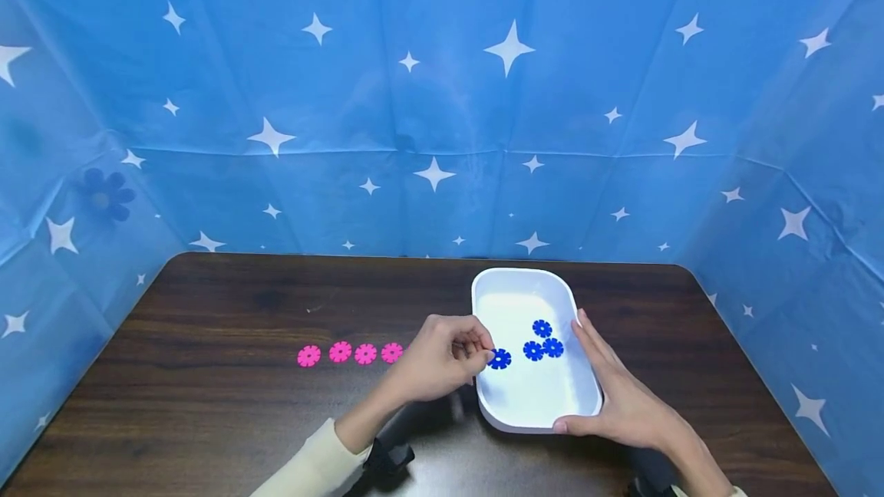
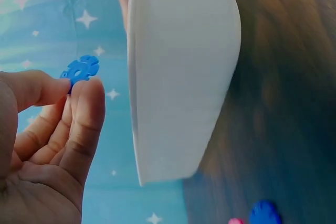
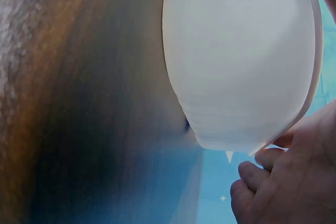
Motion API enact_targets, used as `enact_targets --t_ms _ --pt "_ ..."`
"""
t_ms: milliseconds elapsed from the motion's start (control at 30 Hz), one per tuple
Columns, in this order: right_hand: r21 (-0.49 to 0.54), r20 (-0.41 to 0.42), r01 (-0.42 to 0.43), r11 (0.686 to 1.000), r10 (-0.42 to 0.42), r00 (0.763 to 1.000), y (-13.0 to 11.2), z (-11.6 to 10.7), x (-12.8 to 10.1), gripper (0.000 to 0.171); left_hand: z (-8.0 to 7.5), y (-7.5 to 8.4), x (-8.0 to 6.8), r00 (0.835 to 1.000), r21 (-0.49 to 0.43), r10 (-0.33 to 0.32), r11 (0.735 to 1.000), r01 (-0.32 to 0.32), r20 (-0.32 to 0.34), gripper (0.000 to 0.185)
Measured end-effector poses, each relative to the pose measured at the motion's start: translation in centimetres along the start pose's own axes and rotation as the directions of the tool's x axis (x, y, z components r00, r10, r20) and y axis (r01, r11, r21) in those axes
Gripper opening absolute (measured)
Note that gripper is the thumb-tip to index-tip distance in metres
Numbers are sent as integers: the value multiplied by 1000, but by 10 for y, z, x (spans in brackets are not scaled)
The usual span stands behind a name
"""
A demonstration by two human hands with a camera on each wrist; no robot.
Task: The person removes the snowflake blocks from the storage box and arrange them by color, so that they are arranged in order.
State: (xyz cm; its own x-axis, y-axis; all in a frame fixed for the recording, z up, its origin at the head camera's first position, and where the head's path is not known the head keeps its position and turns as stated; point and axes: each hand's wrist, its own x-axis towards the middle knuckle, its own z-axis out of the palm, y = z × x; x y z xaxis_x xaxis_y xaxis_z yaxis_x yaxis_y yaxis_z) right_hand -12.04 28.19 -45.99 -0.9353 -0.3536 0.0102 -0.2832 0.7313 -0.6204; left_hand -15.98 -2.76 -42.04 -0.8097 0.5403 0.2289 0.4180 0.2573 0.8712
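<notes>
My left hand (image 1: pixel 476 355) hovers at the left rim of a white tray (image 1: pixel 525 405), pinching a blue snowflake disc (image 1: pixel 499 359) between thumb and forefinger. The left wrist view shows that disc (image 2: pixel 80 69) at the fingertips (image 2: pixel 89 90), beside the tray (image 2: pixel 178 77). Three more blue discs (image 1: pixel 542 340) lie inside the tray. My right hand (image 1: pixel 611 393) holds the tray's right side, thumb at the near corner. In the right wrist view its fingers (image 3: pixel 257 174) curl under the tray (image 3: pixel 241 61).
Several pink snowflake discs (image 1: pixel 352 353) lie in a row on the dark wooden table (image 1: pixel 207 405), left of my left hand. A blue star-patterned cloth (image 1: pixel 442 98) walls in the back and both sides.
</notes>
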Motion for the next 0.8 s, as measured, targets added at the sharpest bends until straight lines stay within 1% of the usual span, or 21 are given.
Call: enact_targets --t_ms 133,267,333,533,800 --pt "-4 0 -2 1000 2 1000 1 0 -1 134 -10 -5 -9 999 -49 -42 998 40 -30 1" --pt "-1 -3 6 1000 -6 1000 0 0 0 135 -21 -12 -19 994 -63 -70 996 65 -82 5" --pt "0 1 5 1000 -5 1000 0 0 1 135 -26 -16 -25 990 -82 -91 993 82 -106 4" --pt "10 5 3 1000 -3 1000 -1 0 1 133 -41 -32 -42 972 -139 -187 976 167 -144 5" --pt "-7 7 -12 1000 12 1000 0 0 0 132 -59 -51 -63 947 -145 -266 959 242 -181 8"
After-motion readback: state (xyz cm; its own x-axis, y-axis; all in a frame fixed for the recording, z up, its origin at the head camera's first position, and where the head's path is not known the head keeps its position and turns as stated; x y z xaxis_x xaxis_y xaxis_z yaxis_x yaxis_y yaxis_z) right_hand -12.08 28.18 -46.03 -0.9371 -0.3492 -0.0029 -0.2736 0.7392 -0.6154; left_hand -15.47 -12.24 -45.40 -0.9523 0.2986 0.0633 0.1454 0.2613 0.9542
